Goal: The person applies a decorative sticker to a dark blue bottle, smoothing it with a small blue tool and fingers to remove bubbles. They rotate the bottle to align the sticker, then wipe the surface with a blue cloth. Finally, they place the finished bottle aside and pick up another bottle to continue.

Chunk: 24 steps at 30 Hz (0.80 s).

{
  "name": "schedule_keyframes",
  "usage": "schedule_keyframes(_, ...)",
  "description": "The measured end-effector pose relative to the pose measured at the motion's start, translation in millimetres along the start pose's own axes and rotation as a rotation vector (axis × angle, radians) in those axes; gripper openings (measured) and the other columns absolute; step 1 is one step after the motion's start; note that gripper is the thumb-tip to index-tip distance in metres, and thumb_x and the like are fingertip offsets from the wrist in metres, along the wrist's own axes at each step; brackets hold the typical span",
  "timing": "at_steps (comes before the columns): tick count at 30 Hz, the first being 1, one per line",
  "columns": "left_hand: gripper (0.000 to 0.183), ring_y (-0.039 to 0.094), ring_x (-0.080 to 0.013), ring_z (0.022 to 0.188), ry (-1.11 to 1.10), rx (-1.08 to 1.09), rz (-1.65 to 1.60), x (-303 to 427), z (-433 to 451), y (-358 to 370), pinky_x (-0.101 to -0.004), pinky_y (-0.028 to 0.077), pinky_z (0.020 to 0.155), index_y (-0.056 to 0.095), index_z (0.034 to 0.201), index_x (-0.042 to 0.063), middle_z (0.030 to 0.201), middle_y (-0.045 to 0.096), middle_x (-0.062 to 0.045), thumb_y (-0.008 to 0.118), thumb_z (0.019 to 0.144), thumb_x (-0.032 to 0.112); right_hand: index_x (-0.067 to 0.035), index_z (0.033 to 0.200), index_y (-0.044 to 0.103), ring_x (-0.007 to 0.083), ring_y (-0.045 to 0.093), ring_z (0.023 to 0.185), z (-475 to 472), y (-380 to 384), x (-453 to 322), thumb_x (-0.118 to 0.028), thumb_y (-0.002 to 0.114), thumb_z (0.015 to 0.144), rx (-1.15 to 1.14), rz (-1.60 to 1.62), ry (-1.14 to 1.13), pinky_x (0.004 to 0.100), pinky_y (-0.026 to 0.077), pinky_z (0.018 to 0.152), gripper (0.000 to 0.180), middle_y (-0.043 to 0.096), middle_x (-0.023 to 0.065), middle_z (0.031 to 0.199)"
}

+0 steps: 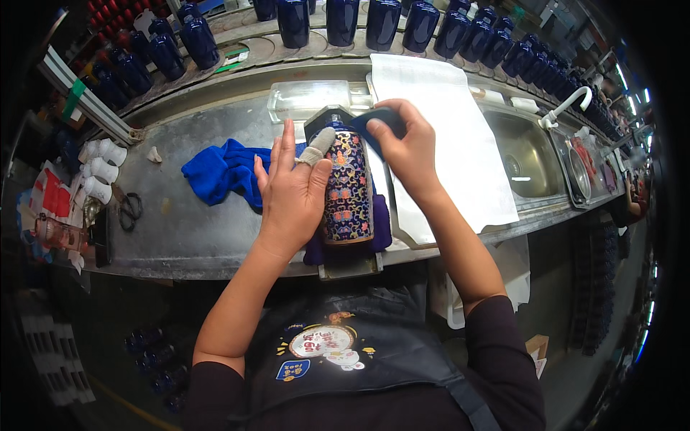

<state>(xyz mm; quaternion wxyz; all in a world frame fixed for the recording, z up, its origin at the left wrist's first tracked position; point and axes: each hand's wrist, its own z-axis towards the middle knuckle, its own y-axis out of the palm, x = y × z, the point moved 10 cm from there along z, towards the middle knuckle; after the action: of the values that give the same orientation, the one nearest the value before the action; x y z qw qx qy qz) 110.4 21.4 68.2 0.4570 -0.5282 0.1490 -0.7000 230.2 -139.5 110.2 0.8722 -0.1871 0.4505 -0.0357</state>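
A dark blue bottle with a colourful floral pattern (pixel 347 194) lies on its side before me, its neck pointing away. Under it a purple cloth (pixel 381 223) pads a narrow stand (pixel 353 270). My left hand (pixel 294 202) rests along the bottle's left side with fingers stretched out; a knitted finger cover (pixel 318 146) wraps its index finger. Pinched in my right hand (pixel 412 153) is a thin dark blue flat scraper (pixel 372 141), near the bottle's shoulder. Beside my left hand lies a crumpled blue cloth (pixel 218 172).
White sheets (pixel 436 140) cover the bench right of the bottle, next to a steel sink (pixel 517 156) with a white tap (pixel 566 105). Behind stands a clear glass block (pixel 310 99). Plain blue bottles (pixel 383 24) line a conveyor at the back. Scissors (pixel 129 210) lie left.
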Motion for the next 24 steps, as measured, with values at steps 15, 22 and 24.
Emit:
schedule_keyframes(15,0.101,0.020,-0.0385,0.155,0.033,-0.395,-0.225,-10.1,-89.9,14.3,-0.0556,0.005,0.124,0.024,0.159,-0.001,0.165,0.025,-0.025,0.066,0.090,0.060,-0.004,0.099,0.073,0.0234,0.068,0.082,-89.4,-12.1,-71.8,0.014,0.072,0.069,-0.454,0.116,-0.332,0.0340,0.054,0.074,0.035,0.070,0.0077,0.088)
schedule_keyframes(22,0.093,0.058,-0.0399,0.125,0.151,-0.089,-0.172,10.2,-78.2,17.7,-0.0583,0.018,0.121,0.030,0.154,-0.006,0.130,0.063,-0.023,0.081,0.081,0.019,-0.005,0.098,0.074,0.0266,0.064,0.081,-65.8,-4.3,-62.0,0.009,0.072,0.073,-0.072,-0.082,-0.307,0.0349,0.052,0.075,0.029,0.069,0.0102,0.089)
schedule_keyframes(24,0.092,0.062,-0.0396,0.117,0.159,-0.049,-0.211,11.2,-77.3,13.6,-0.0583,0.022,0.120,0.032,0.153,-0.007,0.118,0.069,-0.022,0.082,0.079,0.016,-0.005,0.096,0.074,0.0283,0.065,0.081,-105.5,0.6,-82.7,0.012,0.070,0.068,-0.194,-0.069,-0.543,0.0375,0.053,0.074,0.032,0.069,0.0096,0.087)
